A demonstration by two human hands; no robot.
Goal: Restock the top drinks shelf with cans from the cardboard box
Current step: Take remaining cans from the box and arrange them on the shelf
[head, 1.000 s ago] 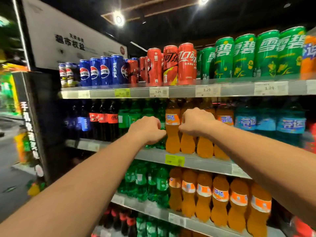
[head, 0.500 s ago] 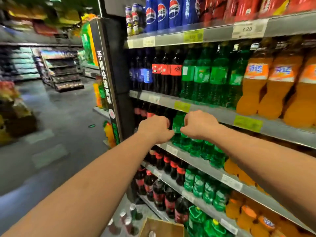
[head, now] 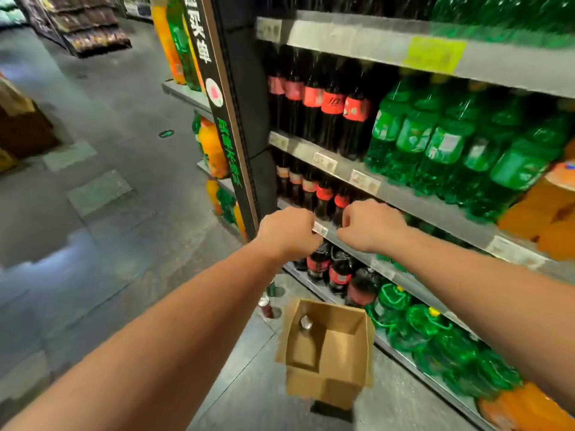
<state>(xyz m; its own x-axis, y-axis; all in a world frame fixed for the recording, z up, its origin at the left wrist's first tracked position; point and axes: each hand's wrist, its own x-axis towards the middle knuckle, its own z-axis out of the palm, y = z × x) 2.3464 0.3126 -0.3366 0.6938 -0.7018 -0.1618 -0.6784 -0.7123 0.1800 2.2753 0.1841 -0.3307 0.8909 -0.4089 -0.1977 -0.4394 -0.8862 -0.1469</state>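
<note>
Now the cardboard box (head: pixel 320 388) shows fully below, left grip (head: pixel 287 233) and right grip (head: pixel 371 227) still fisted, empty.

The cardboard box (head: pixel 320 387) sits on the floor (head: pixel 109 213) before the shelves (head: pixel 413 203), one can (head: pixel 306 322) inside.

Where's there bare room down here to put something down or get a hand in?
The grey floor left of the cardboard box is bare, up to a loose can standing beyond the box's far corner. Inside the box, a single can sits in the far left corner; the rest is open. The shelves are packed tight with bottles.
</note>
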